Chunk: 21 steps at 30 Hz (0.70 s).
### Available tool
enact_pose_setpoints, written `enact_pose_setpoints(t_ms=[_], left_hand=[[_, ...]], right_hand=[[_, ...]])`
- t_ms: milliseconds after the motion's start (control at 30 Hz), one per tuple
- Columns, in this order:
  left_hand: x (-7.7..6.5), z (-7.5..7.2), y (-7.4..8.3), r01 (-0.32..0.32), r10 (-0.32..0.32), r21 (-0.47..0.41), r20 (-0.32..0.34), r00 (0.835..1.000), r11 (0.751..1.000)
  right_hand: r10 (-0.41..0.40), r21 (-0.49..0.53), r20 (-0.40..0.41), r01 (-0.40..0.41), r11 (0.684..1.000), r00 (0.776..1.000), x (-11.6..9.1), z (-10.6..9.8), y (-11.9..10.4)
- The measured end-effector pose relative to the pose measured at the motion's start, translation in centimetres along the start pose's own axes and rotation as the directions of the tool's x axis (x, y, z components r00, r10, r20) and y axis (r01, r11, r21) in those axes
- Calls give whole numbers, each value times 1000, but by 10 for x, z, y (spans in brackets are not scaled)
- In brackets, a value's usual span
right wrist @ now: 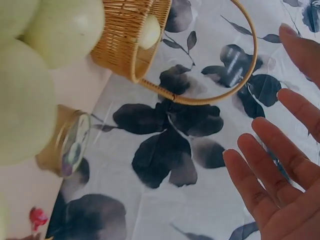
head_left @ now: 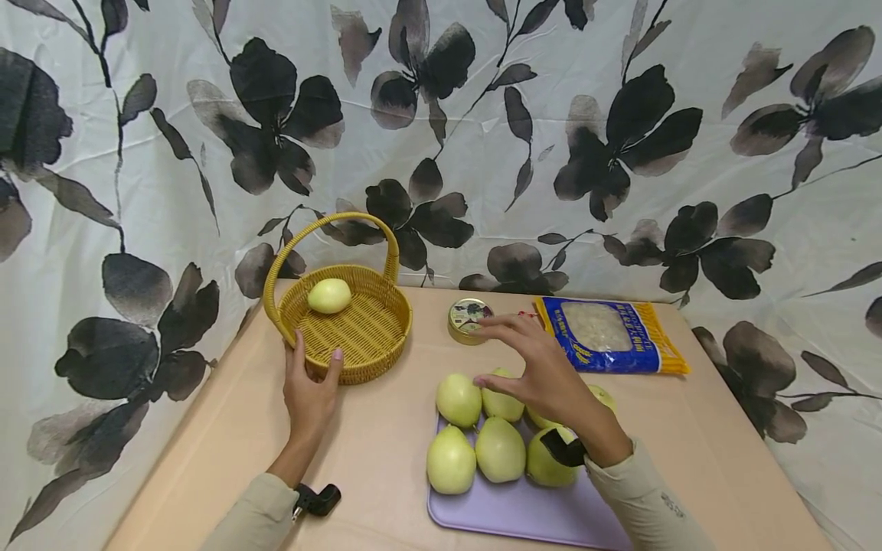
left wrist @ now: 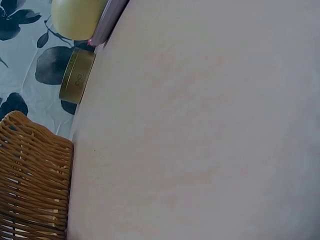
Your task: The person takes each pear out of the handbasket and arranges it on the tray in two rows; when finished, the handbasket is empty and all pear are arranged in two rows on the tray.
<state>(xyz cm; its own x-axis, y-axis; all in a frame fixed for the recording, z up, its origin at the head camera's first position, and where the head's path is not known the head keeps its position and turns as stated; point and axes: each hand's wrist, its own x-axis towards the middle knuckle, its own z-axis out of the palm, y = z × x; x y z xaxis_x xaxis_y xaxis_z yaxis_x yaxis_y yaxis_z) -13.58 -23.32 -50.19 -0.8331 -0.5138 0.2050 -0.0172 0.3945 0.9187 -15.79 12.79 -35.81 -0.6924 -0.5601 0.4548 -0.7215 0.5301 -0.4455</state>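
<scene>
A yellow wicker basket (head_left: 375,371) with a tall hoop handle stands at the left, one pale green pear (head_left: 329,296) inside it. My left hand (head_left: 311,402) touches the basket's near left side, thumb and fingers spread against the outer wall. Over on the right, my right hand (head_left: 540,371) hovers above several green pears (head_left: 451,459) on a lilac tray (head_left: 496,520). Its thumb and fingers are apart with nothing between them; the right wrist view shows the extended fingers (right wrist: 272,172). That hand and forearm partly cover the pears at the tray's right.
Behind the pears stands a round gold tin (head_left: 470,321) with a patterned lid. A blue and yellow packet (head_left: 613,337) with a see-through window lies at the back right. Floral cloth (head_left: 510,153) hangs behind the table (head_left: 386,474).
</scene>
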Motion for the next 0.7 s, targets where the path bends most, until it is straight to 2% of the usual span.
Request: enact_pose_setpoints(t_ms=[267, 533, 700], left_hand=[[0, 0, 1, -6, 6, -10, 1, 1000, 1000], [-1, 0, 0, 0, 0, 4, -7, 1000, 1000], [-1, 0, 0, 4, -4, 1, -1, 1000, 1000]], right_hand=[[-56, 42, -8, 56, 998, 998, 42, 12, -3], [-126, 69, -17, 127, 989, 992, 84, 33, -11], [-159, 79, 6, 158, 984, 987, 113, 48, -16]])
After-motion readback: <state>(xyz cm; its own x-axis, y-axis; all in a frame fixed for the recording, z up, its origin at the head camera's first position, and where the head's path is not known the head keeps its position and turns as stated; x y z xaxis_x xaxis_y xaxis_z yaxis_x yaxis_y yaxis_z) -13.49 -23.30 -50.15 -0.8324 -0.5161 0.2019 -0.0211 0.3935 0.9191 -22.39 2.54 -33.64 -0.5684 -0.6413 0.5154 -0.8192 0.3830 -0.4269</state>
